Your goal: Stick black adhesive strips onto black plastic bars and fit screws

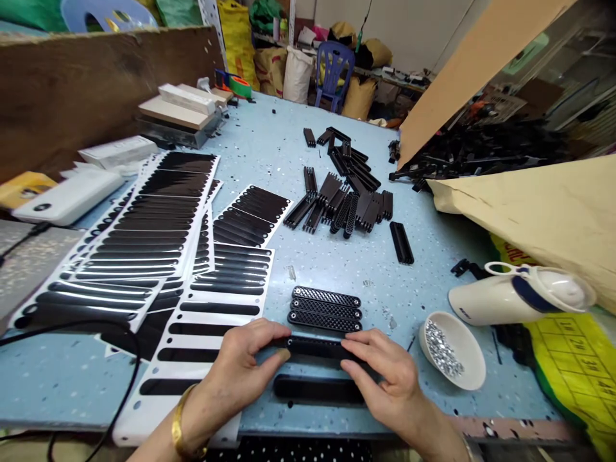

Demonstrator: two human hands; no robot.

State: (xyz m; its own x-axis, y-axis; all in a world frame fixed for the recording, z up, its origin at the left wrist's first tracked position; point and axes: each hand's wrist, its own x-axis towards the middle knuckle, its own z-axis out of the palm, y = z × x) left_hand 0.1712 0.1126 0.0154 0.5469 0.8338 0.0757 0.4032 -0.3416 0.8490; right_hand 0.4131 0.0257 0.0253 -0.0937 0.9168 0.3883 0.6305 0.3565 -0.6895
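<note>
A long black plastic bar [315, 348] with rounded ends lies crosswise in front of me, a small metal dot near its left end. My left hand [243, 362], a gold bangle at its wrist, pinches that left end between thumb and fingers. At the other end my right hand [385, 369] grips the bar the same way. Just beyond it, several textured black bars [325, 308] with metal dots at their ends sit side by side. Nearer to me rests a smooth black strip [317, 389], its right end partly behind my right hand.
Sheets of black strip stickers [144, 218] overlap on the left. A loose heap of black plastic parts [344, 199] occupies the table's middle. To the right are a white bowl [469, 350] of small metal pieces and a white bottle [500, 298]. A black cable [137, 359] crosses the front left.
</note>
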